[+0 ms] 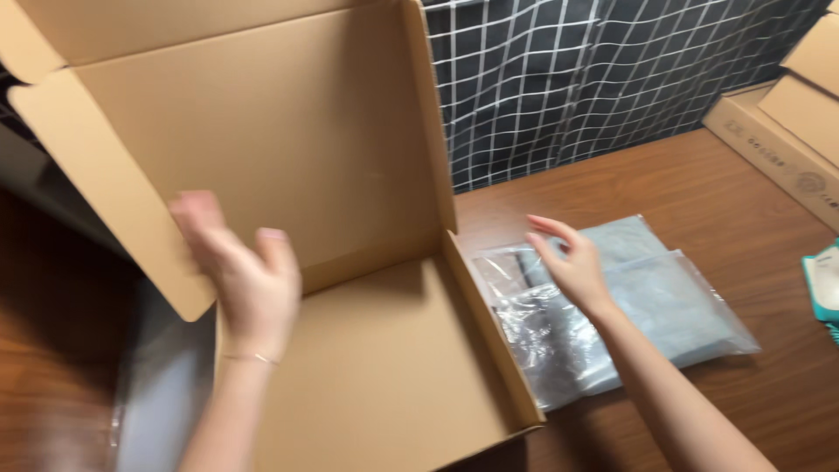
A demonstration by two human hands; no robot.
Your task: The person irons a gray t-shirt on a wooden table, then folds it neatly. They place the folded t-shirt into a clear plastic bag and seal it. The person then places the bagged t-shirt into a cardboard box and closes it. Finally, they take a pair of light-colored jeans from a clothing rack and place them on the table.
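An open brown cardboard mailer box (384, 367) lies in front of me, its lid (262, 131) standing upright at the back. My left hand (240, 275) hovers over the box's left side near the lid flap, fingers apart, holding nothing. My right hand (572, 262) reaches over a clear plastic bag (664, 306) holding folded grey-blue fabric, which lies on the table just right of the box. The fingers are spread, touching or just above the bag's left end. The box interior looks bare.
A wooden table (699, 183) carries everything. Dark cloth with a white grid (594, 70) hangs behind. More cardboard boxes (786, 131) stand at the right rear. A teal and white packet (823, 284) sits at the right edge.
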